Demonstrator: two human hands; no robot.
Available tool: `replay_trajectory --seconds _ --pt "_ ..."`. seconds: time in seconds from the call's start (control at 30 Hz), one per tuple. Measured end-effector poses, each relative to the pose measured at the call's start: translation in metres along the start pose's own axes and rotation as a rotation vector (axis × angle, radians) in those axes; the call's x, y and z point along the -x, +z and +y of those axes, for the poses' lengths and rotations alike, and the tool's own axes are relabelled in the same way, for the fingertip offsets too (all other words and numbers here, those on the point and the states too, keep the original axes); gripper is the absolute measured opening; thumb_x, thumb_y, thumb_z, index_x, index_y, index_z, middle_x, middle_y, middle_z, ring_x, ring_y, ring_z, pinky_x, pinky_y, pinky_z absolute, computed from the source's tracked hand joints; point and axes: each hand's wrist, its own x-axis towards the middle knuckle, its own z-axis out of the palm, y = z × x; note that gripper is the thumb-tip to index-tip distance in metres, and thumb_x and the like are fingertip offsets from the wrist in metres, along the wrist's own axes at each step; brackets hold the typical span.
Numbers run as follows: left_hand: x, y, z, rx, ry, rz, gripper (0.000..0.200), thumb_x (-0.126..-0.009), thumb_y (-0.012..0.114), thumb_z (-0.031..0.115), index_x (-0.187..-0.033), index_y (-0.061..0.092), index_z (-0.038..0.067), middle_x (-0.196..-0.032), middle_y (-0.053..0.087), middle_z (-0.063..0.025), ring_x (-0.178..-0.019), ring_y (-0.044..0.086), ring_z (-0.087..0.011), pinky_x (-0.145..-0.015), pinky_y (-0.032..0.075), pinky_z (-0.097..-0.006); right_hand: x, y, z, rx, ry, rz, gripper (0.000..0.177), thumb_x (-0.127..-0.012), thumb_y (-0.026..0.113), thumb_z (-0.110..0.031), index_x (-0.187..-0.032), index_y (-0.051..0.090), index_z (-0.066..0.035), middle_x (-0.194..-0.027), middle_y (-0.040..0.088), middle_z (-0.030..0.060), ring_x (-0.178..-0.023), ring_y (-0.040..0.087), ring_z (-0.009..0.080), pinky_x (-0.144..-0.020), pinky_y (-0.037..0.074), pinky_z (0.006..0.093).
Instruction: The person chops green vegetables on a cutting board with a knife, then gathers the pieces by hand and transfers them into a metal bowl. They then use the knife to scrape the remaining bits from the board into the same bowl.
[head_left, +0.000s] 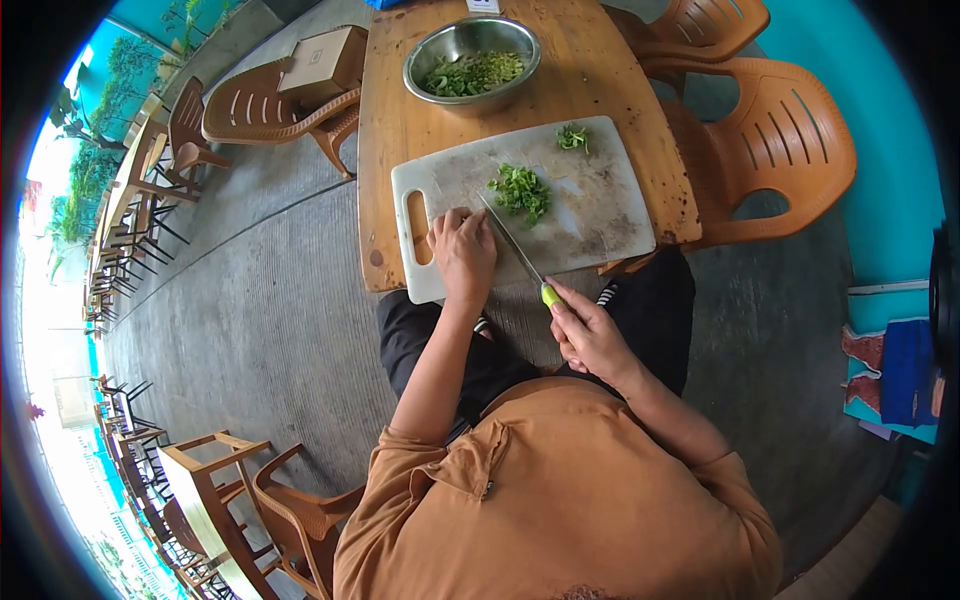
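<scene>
In the head view my right hand (590, 335) grips a knife (515, 242) by its yellow-green handle. The blade points up and left over the white cutting board (615, 205), its tip beside a pile of chopped green herbs (521, 193). My left hand (464, 252) rests on the board just left of the blade, fingers curled down and together. Whatever lies under those fingers is hidden. A smaller bit of leafy herb (572, 137) sits near the board's far right corner.
Beyond the board, a steel bowl (412, 72) holds chopped greens on the wooden table (590, 60). Orange-brown plastic chairs (790, 150) stand at the right. Another chair (245, 105) with a cardboard box (322, 62) on it is at the left.
</scene>
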Motion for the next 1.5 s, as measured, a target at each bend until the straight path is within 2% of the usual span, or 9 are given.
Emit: replay_trajectory --seconds 0.53,0.87,0.93,1.23,1.33,1.5 --pt "0.0 -0.002 0.001 0.082 -0.101 0.032 0.015 -0.093 0.078 0.018 -0.104 0.079 0.008 -0.107 0.069 -0.0074 -0.111 0.062 -0.0302 -0.102 0.043 -0.0447 0.005 0.003 -0.001 0.119 0.03 0.048 0.053 -0.115 0.056 -0.025 -0.166 0.043 -0.02 -0.08 0.051 -0.0034 -0.049 0.041 0.002 -0.042 0.037 0.0217" --pt "0.0 -0.003 0.002 0.088 -0.097 0.044 0.014 -0.091 0.078 0.016 -0.101 0.08 0.007 -0.105 0.07 -0.0078 -0.109 0.062 -0.03 -0.101 0.044 -0.044 -0.013 0.025 0.002 0.032 0.002 -0.003 0.059 -0.114 0.057 -0.019 -0.169 0.037 -0.023 -0.075 0.045 -0.0058 -0.048 0.038 0.0028 -0.04 0.036 0.0225" --pt "0.001 -0.003 0.002 0.1 -0.091 0.047 0.015 -0.089 0.078 0.016 -0.101 0.08 0.007 -0.106 0.07 -0.0078 -0.109 0.062 -0.0298 -0.101 0.044 -0.044 -0.006 0.023 0.0 0.043 0.066 -0.008 0.06 -0.114 0.056 -0.018 -0.17 0.034 -0.023 -0.078 0.045 -0.0048 -0.055 0.043 0.003 -0.042 0.039 0.0201" --pt "0.002 -0.001 0.001 0.098 -0.065 0.074 0.012 -0.089 0.078 0.014 -0.099 0.078 0.007 -0.104 0.069 -0.008 -0.107 0.062 -0.0306 -0.098 0.044 -0.0448 -0.005 0.024 -0.009 -0.095 0.094 0.02 0.057 -0.114 0.056 -0.018 -0.168 0.038 -0.022 -0.092 0.052 -0.0009 -0.058 0.043 0.003 -0.043 0.036 0.0177" --pt "0.002 -0.002 0.001 0.095 -0.074 0.08 0.01 -0.09 0.077 0.014 -0.097 0.077 0.007 -0.102 0.068 -0.0078 -0.106 0.062 -0.0306 -0.098 0.044 -0.0451 -0.004 0.023 -0.009 -0.116 0.08 0.042 0.058 -0.114 0.058 -0.02 -0.168 0.038 -0.023 -0.086 0.049 -0.0021 -0.055 0.042 0.0033 -0.04 0.036 0.0199" --pt "0.003 0.001 -0.001 0.075 -0.095 0.053 0.013 -0.092 0.078 0.018 -0.1 0.078 0.008 -0.107 0.07 -0.0074 -0.108 0.063 -0.03 -0.1 0.045 -0.044 0.005 0.01 -0.013 -0.122 0.082 0.038 0.057 -0.114 0.057 -0.022 -0.168 0.038 -0.024 -0.088 0.051 -0.0019 -0.056 0.043 0.0032 -0.041 0.037 0.0195"
